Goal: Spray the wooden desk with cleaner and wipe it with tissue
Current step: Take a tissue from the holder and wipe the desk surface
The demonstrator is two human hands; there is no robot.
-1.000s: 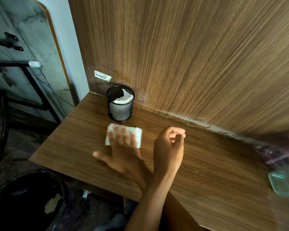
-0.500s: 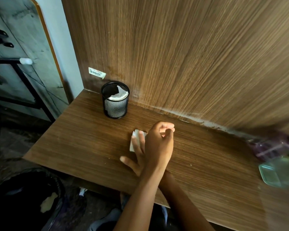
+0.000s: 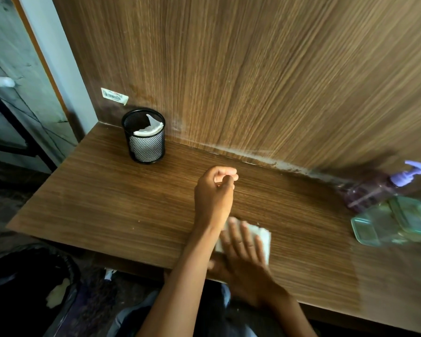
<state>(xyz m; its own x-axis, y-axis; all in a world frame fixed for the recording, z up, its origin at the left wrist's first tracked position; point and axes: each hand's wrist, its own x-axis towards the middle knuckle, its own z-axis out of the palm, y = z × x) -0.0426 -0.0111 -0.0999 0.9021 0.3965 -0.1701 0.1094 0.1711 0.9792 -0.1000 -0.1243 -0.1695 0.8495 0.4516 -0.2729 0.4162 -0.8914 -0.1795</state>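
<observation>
The wooden desk (image 3: 122, 205) runs across the view, with a wooden back panel rising behind it. A folded white tissue (image 3: 263, 235) lies near the desk's front edge, and my right hand (image 3: 243, 249) presses flat on it with fingers spread. My left hand (image 3: 215, 188) rests on the desk just beyond it, curled into a loose fist with nothing seen in it. A blurred purple spray bottle (image 3: 374, 190) stands at the far right against the back panel, away from both hands.
A black mesh cup (image 3: 145, 138) holding white tissue stands at the back left of the desk. A clear green container (image 3: 399, 222) sits at the right, in front of the bottle. A dark bin (image 3: 29, 288) is on the floor at the lower left.
My right hand has slid the tissue from near the mesh cup to the right and toward the front edge. My left hand has stayed curled in about the same spot.
</observation>
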